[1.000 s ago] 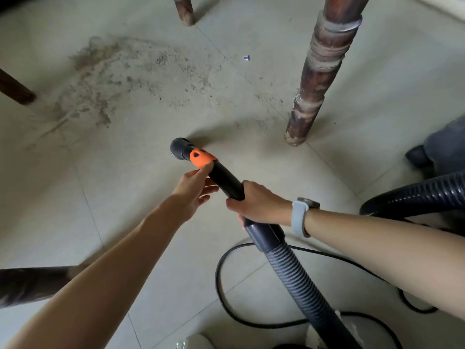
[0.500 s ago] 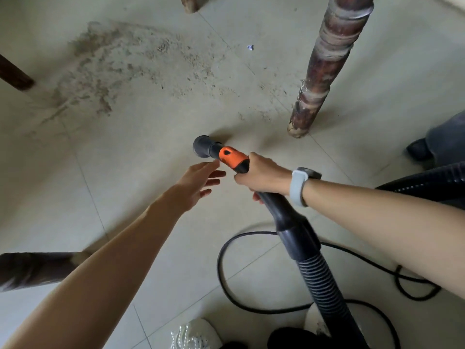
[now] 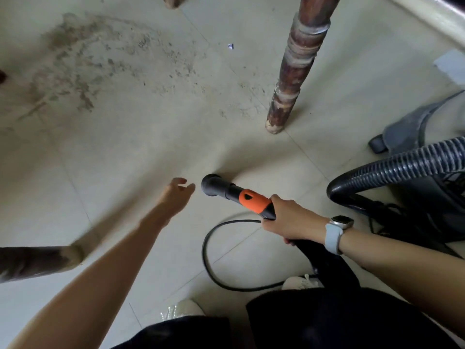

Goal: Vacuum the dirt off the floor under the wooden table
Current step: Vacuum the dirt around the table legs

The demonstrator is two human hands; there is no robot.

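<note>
A patch of brown dirt (image 3: pixel 100 64) spreads over the pale tiled floor at the upper left, between the table legs. A turned wooden table leg (image 3: pixel 294 69) stands at the upper middle. My right hand (image 3: pixel 289 220) grips the black vacuum handle just behind its orange collar (image 3: pixel 251 200). The round black nozzle end (image 3: pixel 211 185) points left, low over the bare tile, well short of the dirt. My left hand (image 3: pixel 176 195) hovers just left of the nozzle with relaxed fingers, touching nothing.
The ribbed black hose (image 3: pixel 402 167) loops at the right beside a grey vacuum body (image 3: pixel 415 127). A black power cord (image 3: pixel 208 260) curves over the floor near my feet. Another table leg (image 3: pixel 35 260) lies at the lower left. A small scrap (image 3: pixel 230 46) sits near the dirt.
My left hand let go of the vacuum handle and drew aside. My right hand slid forward to the orange collar and swung the nozzle to the right and nearer to me.
</note>
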